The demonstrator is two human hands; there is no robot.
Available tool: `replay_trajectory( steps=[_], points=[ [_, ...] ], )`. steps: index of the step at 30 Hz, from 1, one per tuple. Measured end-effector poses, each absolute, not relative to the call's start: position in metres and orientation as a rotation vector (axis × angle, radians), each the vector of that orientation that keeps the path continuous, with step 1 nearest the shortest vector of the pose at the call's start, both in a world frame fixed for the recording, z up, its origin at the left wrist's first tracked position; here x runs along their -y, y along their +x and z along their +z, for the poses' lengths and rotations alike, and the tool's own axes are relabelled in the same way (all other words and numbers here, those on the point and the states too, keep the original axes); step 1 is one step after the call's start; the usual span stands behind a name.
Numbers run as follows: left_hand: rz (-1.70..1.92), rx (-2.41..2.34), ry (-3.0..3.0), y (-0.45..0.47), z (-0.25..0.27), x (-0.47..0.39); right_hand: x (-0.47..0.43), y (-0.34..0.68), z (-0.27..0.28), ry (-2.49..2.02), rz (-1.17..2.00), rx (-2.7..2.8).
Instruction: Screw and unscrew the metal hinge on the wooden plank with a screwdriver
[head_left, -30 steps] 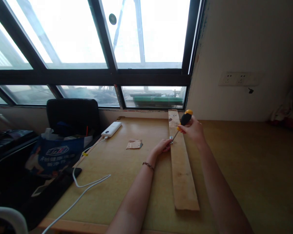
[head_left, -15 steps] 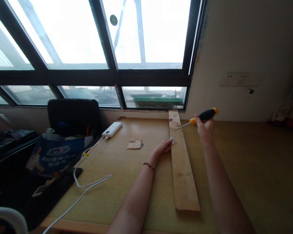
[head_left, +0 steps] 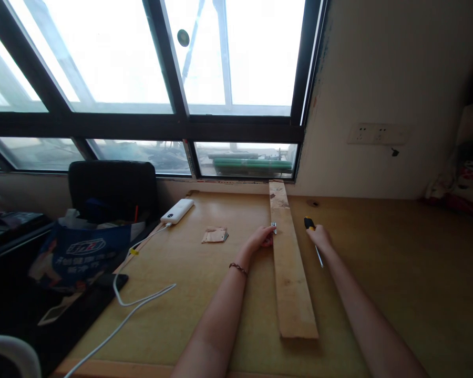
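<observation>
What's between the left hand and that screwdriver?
Between the left hand and the screwdriver, the head view shows a small metal piece at the wooden board's edge, the wooden board itself, then a bare strip of table.

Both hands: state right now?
Left hand: holding the metal piece at the board's edge.
Right hand: on the screwdriver; cannot tell if grip is closed.

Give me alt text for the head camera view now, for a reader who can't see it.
A person's left hand touches a small metal piece at the left edge of a wooden board, while the right hand holds a screwdriver to the board's right. The board lies on a table before a window, with a white device and cable farther left.
</observation>
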State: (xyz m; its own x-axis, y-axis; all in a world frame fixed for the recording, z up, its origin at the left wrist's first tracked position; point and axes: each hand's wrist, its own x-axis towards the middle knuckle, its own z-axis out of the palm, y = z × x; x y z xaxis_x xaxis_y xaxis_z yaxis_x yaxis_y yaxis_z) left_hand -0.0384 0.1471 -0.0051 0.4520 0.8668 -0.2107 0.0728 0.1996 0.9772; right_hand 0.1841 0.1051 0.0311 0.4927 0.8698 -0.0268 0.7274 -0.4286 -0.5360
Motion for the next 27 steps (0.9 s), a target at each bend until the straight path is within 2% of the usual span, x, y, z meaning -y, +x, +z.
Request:
replay_trajectory(
  steps=[10,24,27],
  points=[
    [0.663,-0.951,1.285,-0.040,-0.001,-0.147,-0.086,0.173,0.007,-2.325,0.056,1.485],
    [0.690,-0.986,1.223,-0.038,0.011,-0.139,-0.082,0.174,0.007,-2.415,0.062,1.479],
    [0.688,-1.028,1.206,-0.038,0.014,-0.137,-0.079,0.174,0.011,-2.316,-0.071,1.466]
  ],
)
